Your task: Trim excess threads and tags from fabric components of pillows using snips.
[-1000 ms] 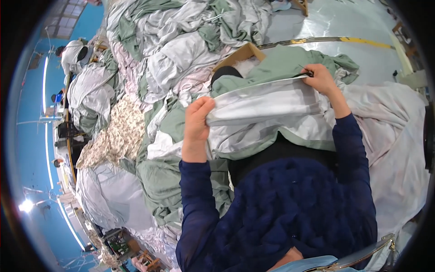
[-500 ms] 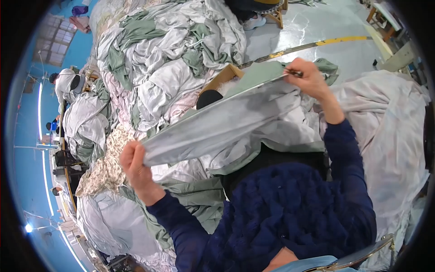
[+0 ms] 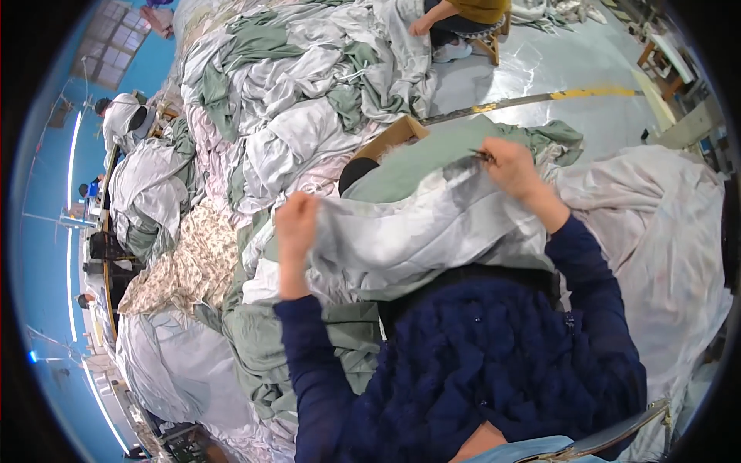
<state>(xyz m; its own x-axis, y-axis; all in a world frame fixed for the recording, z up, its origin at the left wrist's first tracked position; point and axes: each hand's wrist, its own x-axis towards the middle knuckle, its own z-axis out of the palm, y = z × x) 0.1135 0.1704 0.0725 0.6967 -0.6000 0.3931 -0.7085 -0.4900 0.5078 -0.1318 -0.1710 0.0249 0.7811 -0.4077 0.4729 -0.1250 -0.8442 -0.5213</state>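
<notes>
In the head view, both hands grip one length of white cloth – it spans the gap between them, sagging in soft folds over the person's lap. The left hand is blurred, but its fingers are closed on the cloth's left end. The right hand, a little farther forward, pinches the other end and also has a small dark item at its fingertips, too small to make out.

Just ahead of the cloth, between the hands, lies green fabric; whether it belongs to the same piece I cannot tell. Beyond it, forward of the left hand and to its right, are a dark rounded thing and an open cardboard box. Farther forward rises a big heap of white and green cloth. To the left hand's left lies a floral cloth; nearer the body, below that hand, are crumpled green folds.

Right of the right hand spreads a pale pinkish cloth. Well ahead of that hand – across the grey floor – another person sits on a stool.
</notes>
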